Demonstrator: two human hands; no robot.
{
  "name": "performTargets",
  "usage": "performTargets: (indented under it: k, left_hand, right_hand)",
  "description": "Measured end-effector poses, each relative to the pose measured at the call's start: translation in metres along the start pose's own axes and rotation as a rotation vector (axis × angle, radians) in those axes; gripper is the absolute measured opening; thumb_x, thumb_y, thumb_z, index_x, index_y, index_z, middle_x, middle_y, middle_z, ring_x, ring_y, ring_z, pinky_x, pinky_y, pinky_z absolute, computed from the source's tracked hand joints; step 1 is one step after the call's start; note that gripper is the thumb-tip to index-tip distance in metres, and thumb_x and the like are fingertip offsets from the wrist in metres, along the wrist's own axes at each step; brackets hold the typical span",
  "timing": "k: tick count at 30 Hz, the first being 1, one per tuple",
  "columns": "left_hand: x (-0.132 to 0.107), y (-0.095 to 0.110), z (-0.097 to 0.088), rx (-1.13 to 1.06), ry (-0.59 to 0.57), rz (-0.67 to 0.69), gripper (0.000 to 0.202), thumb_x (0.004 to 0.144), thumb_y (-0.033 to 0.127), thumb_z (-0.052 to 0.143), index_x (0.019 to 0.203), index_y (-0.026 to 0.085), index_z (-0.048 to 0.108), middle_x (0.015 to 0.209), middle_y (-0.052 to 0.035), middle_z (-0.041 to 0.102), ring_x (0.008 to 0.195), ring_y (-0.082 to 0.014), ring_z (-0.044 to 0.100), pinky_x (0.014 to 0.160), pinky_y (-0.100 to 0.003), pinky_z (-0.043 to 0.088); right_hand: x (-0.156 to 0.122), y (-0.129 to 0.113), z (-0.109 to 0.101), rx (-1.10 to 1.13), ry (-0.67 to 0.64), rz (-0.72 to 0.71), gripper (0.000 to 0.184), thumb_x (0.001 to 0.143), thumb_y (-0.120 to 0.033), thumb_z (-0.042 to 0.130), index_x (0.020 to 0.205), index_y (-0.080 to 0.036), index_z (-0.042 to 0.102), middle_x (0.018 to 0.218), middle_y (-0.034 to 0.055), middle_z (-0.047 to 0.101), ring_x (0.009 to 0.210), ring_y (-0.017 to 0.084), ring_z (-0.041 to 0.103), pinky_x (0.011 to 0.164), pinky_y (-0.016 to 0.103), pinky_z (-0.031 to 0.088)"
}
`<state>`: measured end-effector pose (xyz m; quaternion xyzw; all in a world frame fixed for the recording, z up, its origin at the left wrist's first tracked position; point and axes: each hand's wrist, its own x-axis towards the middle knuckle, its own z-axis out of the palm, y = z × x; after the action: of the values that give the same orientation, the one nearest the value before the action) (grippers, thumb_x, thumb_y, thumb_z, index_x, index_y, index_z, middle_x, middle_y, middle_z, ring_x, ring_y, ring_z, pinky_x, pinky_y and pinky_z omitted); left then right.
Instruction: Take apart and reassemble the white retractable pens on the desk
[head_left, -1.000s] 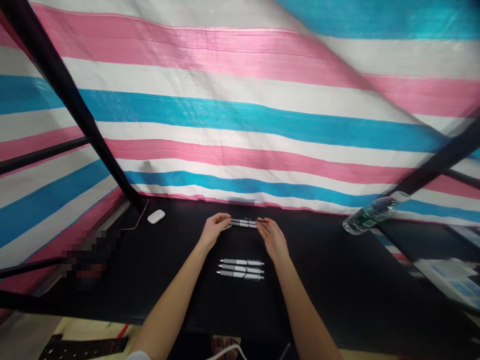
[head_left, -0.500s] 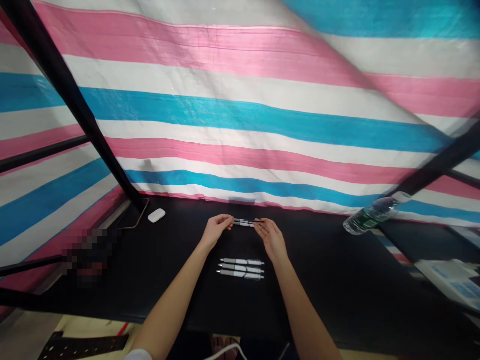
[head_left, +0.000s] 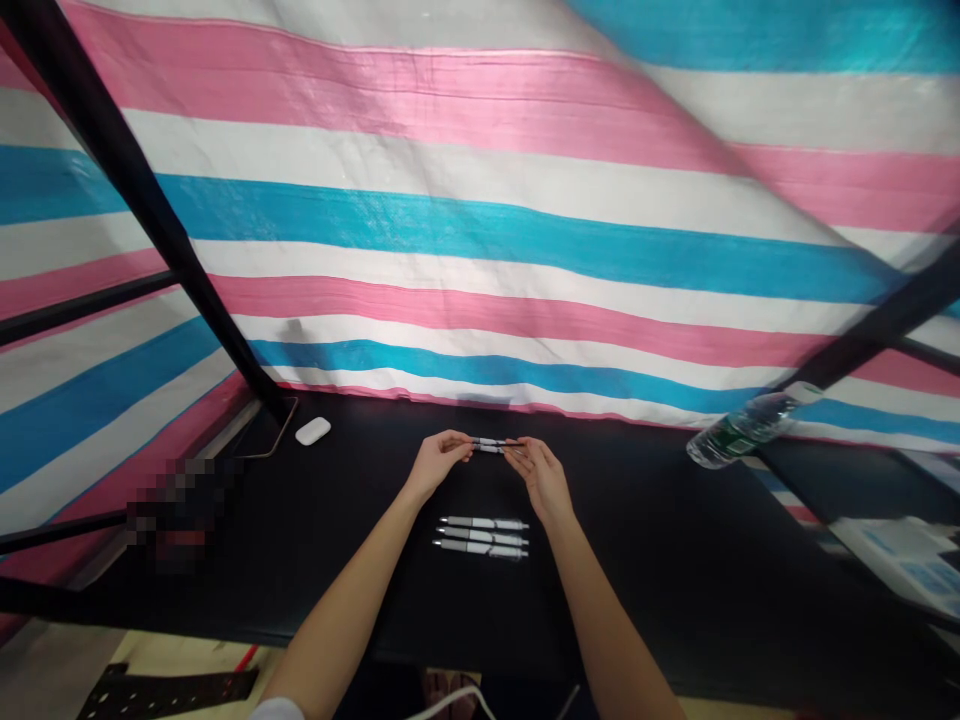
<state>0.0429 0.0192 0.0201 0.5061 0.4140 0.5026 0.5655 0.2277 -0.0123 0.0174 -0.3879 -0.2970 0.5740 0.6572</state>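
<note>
Two dark-and-white pens (head_left: 489, 445) lie side by side between my hands, towards the back of the black table. My left hand (head_left: 441, 460) is closed with its fingertips on their left ends. At the right ends, the thumb and fingers of my right hand (head_left: 541, 472) pinch the same pens. My fingers cover both ends, and whether the pens touch the table I cannot tell. Closer to me, three grey-and-white pens (head_left: 484, 536) lie in a neat parallel stack of rows, their tips pointing left.
A white rounded case (head_left: 313, 431) and a phone (head_left: 271, 430) lie at the back left. A clear plastic bottle (head_left: 739, 435) lies tilted at the back right. Black frame bars and a striped sheet (head_left: 480, 310) enclose the black table (head_left: 637, 560).
The fingers of my left hand have shifted slightly right along the two pens, and my right fingers have closed in more on their ends. The three nearer pens have not moved.
</note>
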Motion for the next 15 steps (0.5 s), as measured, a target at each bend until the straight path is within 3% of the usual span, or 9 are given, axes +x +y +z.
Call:
performTargets:
  k: [15]
  left_hand:
    - [-0.0023, -0.0030, 0.0033, 0.009, -0.058, 0.007, 0.024, 0.064, 0.031, 0.077, 0.078, 0.013, 0.068, 0.071, -0.0043, 0.069, 0.066, -0.0142, 0.063, 0.068, -0.029, 0.051]
  right_hand:
    - [-0.0020, 0.0082, 0.0043, -0.012, -0.034, 0.000, 0.030, 0.068, -0.046, 0.076, 0.081, -0.021, 0.067, 0.088, 0.0045, 0.074, 0.086, 0.020, 0.070, 0.091, 0.040, 0.053]
